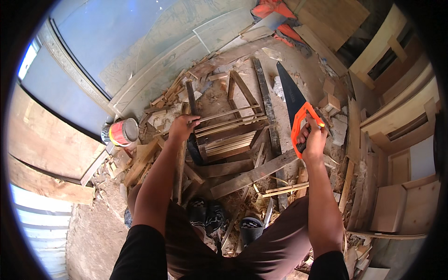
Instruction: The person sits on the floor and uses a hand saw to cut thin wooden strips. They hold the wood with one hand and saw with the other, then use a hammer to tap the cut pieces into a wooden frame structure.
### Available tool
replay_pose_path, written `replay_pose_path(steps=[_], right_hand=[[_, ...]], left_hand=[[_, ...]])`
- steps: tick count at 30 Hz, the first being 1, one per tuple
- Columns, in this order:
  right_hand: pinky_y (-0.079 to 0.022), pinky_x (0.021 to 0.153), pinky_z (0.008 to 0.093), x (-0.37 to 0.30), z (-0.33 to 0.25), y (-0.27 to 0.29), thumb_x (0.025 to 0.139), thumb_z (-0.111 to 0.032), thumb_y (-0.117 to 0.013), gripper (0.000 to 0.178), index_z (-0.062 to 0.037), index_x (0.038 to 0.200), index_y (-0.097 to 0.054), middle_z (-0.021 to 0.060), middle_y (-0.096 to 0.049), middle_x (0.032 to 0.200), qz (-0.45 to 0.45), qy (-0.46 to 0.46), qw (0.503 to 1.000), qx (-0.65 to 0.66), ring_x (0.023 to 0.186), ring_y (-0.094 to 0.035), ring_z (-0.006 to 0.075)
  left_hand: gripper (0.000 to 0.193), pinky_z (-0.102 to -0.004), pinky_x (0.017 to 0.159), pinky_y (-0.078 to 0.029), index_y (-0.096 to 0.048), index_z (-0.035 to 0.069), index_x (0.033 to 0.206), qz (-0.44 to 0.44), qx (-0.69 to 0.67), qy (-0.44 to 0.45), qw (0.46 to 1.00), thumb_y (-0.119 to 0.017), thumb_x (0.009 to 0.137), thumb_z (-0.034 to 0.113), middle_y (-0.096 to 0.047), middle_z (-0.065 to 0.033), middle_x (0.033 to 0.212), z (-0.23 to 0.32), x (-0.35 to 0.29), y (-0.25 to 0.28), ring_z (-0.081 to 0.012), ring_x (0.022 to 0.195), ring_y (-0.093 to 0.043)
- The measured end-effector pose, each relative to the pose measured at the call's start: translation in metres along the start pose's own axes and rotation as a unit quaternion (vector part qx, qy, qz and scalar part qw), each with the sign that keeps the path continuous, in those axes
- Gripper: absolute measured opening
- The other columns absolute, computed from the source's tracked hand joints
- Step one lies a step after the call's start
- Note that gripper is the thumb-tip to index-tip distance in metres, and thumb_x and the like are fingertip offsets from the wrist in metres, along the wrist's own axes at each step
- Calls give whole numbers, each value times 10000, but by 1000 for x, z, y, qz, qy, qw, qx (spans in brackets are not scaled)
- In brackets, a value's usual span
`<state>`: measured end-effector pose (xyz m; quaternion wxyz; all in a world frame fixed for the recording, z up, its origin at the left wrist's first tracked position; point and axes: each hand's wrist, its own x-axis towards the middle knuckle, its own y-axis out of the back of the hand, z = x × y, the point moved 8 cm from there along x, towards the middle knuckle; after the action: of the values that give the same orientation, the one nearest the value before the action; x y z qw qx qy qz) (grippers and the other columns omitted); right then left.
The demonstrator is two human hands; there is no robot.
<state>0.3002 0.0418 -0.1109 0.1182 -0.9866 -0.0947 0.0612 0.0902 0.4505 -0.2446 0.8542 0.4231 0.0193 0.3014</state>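
Observation:
My right hand (311, 140) is wrapped round the orange and black handle of a handsaw (290, 91). Its dark blade points up and away to the left, apart from the wood. At the left end of a thin wooden slat (231, 113), my left hand (183, 128) is closed with fingers pinching it. That slat lies across a small wooden frame (226, 136), roughly level with other thin slats. Beside the left hand, a dark upright post (192, 99) forms part of the frame. The exact contact under the left fingers is partly hidden.
A paint can (125, 132) stands at the left among wood scraps. One loose plank (256, 176) slants in front of my feet; a long dark beam (267, 107) lies right of the frame. Wooden cabinet-like pieces (403, 200) line the right side. Orange cloth (275, 11) lies at the back.

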Motion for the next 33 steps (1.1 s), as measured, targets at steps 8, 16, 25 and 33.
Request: replay_pose_path(steps=[8, 16, 25, 33], right_hand=[[-342, 433, 333, 0, 0, 1, 972, -236, -680, 332, -89, 761, -469, 0, -413, 573, 13, -2, 1000, -12, 436, -391, 133], [-341, 425, 333, 0, 2, -3, 968, -236, -692, 355, -99, 733, -465, -4, -431, 570, 8, -9, 1000, -1, 431, -390, 129], [-334, 423, 337, 5, 3, 5, 964, -244, -707, 364, -88, 732, -474, 0, -429, 568, 17, -4, 1000, -4, 436, -387, 134], [-345, 422, 326, 3, 2, 5, 982, -260, -690, 375, -92, 738, -459, 0, -403, 556, 15, 1, 1000, -7, 433, -391, 138]], left_hand=[[201, -432, 796, -545, -830, 189, 1090, -36, -6, 32, 999, -816, 897, 244, -722, -133, 962, 12, -4, -2, -333, 927, -699], [174, -428, 778, -558, -840, 187, 1057, -18, -9, 53, 998, -826, 890, 233, -744, -130, 964, 11, -6, 0, -325, 876, -712], [195, -405, 791, -561, -823, 150, 1092, -28, 0, -2, 1000, -782, 902, 157, -760, -157, 992, 27, -7, 1, -321, 895, -729], [266, -400, 854, -540, -800, 117, 1105, -71, -52, 26, 996, -661, 906, 8, -754, -146, 1045, 21, -4, 5, -289, 954, -704]])
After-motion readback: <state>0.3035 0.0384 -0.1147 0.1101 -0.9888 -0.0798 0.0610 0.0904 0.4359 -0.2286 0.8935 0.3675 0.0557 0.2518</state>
